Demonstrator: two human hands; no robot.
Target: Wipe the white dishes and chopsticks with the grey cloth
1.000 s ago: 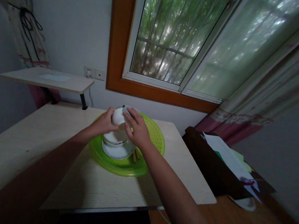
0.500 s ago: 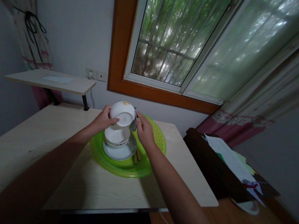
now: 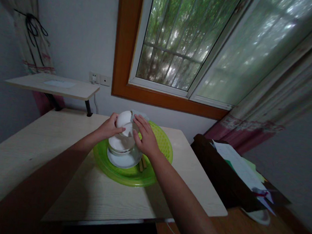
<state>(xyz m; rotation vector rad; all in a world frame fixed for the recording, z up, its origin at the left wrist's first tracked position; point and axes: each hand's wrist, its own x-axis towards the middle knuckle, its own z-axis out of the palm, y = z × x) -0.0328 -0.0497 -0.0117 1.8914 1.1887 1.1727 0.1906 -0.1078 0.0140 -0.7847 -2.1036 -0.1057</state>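
A white bowl [image 3: 123,119] is tilted on its side above the stack, gripped at its left edge by my left hand [image 3: 108,127], thumb across the underside. My right hand [image 3: 146,137] presses a grey-blue cloth [image 3: 140,114] against the bowl's right side, fingers over the rim and partly hiding it. Below the held bowl, other white bowls [image 3: 119,145] sit stacked on a white plate [image 3: 124,161]. Wooden chopsticks [image 3: 143,164] lie to the right of that plate. All of these rest on a round green tray [image 3: 135,181].
The tray stands on a pale wooden table [image 3: 67,152]. A small raised shelf [image 3: 54,87] with a paper on it is at the back left. To the right, a dark cabinet [image 3: 219,174] carries papers [image 3: 240,162]. A window [image 3: 173,52] is behind.
The held bowl has turned and lowered slightly, its base now facing more to the right. My right hand and the cloth have shifted left, over the bowl's rim.
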